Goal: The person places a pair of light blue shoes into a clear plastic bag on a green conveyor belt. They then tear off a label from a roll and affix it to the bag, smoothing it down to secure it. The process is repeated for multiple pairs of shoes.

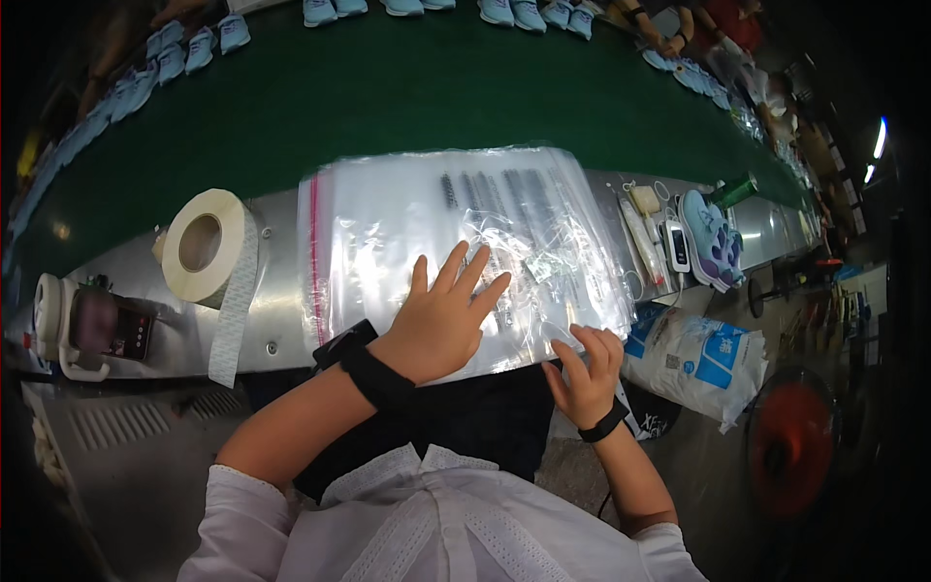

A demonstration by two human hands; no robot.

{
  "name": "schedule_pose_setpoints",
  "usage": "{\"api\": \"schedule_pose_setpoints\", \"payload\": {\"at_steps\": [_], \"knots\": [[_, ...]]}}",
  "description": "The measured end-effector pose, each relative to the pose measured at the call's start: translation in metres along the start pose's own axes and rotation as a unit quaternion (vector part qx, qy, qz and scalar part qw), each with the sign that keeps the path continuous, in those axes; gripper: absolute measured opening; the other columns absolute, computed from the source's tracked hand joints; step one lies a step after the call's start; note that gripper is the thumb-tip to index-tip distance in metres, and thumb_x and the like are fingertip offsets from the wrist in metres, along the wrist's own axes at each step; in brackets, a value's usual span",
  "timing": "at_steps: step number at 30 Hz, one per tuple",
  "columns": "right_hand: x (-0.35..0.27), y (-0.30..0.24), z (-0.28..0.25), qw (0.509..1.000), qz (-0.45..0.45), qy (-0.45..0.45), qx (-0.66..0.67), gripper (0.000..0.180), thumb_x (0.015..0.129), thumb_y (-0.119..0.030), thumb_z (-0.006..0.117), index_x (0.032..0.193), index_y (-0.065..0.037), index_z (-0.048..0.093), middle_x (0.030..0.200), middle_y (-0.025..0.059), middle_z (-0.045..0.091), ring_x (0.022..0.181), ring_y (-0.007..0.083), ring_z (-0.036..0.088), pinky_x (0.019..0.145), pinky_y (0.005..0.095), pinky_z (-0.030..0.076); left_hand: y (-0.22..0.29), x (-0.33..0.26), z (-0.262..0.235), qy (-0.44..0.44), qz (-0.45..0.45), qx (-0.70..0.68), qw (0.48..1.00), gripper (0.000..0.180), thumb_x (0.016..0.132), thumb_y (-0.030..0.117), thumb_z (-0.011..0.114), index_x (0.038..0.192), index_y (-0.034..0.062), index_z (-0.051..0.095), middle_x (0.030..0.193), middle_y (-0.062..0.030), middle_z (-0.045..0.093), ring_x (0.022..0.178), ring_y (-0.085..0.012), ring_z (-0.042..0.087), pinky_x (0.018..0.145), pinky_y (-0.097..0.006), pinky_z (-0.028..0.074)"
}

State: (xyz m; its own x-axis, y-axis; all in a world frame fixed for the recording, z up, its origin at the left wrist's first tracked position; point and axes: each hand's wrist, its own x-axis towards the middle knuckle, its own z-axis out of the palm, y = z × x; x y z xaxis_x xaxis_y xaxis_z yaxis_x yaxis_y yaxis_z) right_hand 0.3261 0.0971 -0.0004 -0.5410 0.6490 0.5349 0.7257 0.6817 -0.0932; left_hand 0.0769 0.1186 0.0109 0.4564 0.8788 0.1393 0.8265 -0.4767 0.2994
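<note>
A stack of clear plastic bags (383, 228) with a pink strip down its left side lies at the table's near edge. Dark printing shows on the right part of the bags, and the top film there is wrinkled and shiny. My left hand (433, 325) rests over the middle of the stack, its fingers spread and holding nothing. At the stack's near right corner, my right hand (587, 376) has its fingers slightly bent and the thumb apart. Its fingertips are at the bags' edge; I see nothing held between them.
A roll of white label tape (246, 281) stands left, beside a phone (121, 328) in a white holder. To the right are a small white device (677, 246) and a blue-purple shoe (713, 238). A filled plastic sack (693, 364) hangs below. Beyond, shoes line a green belt (388, 97).
</note>
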Motion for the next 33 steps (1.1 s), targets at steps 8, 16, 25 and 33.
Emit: {"api": "schedule_pose_setpoints", "payload": {"at_steps": [8,16,25,33], "knots": [[0.022,0.001,0.007,0.999,0.002,-0.032,0.0,0.038,0.066,-0.013,0.073,0.102,-0.014,0.063,0.119,0.0077,0.053,0.111,0.0289,0.047,0.096,0.0504,0.032,0.024,-0.017,0.01,-0.02,0.006,-0.024,0.999,0.077,0.074,0.034,0.071,0.139,0.0183,0.035,0.141,-0.023,0.029,0.136,-0.0382,0.021,0.098,-0.066,0.023],[0.026,0.007,0.012,0.991,-0.036,-0.123,0.03,0.034,0.069,-0.012,0.07,0.101,-0.013,0.061,0.112,0.0061,0.058,0.108,0.0243,0.054,0.098,0.052,0.029,0.023,-0.042,-0.008,-0.005,0.001,-0.118,0.993,0.071,0.077,0.028,0.068,0.138,0.0121,0.036,0.137,-0.0188,0.037,0.131,-0.0367,0.03,0.099,-0.06,0.028],[0.028,-0.03,-0.004,0.987,0.0,-0.092,0.134,0.034,0.076,-0.012,0.059,0.109,-0.002,0.055,0.116,0.0165,0.054,0.111,0.0351,0.049,0.103,0.0539,0.026,-0.032,-0.261,-0.02,0.164,-0.525,-0.388,0.74,0.012,0.087,0.005,0.055,0.086,-0.0035,0.063,0.094,-0.0093,0.064,0.087,-0.0149,0.061,0.08,-0.027,0.048],[0.093,-0.132,0.024,0.936,-0.162,-0.126,0.287,0.029,0.07,-0.006,0.064,0.098,-0.006,0.058,0.109,0.0132,0.055,0.103,0.0324,0.052,0.097,0.0518,0.033,-0.112,-0.326,0.031,0.315,-0.517,-0.109,0.788,0.037,0.079,0.013,0.067,0.11,0.0,0.054,0.114,-0.014,0.055,0.12,-0.0314,0.042,0.101,-0.037,0.033]]}}
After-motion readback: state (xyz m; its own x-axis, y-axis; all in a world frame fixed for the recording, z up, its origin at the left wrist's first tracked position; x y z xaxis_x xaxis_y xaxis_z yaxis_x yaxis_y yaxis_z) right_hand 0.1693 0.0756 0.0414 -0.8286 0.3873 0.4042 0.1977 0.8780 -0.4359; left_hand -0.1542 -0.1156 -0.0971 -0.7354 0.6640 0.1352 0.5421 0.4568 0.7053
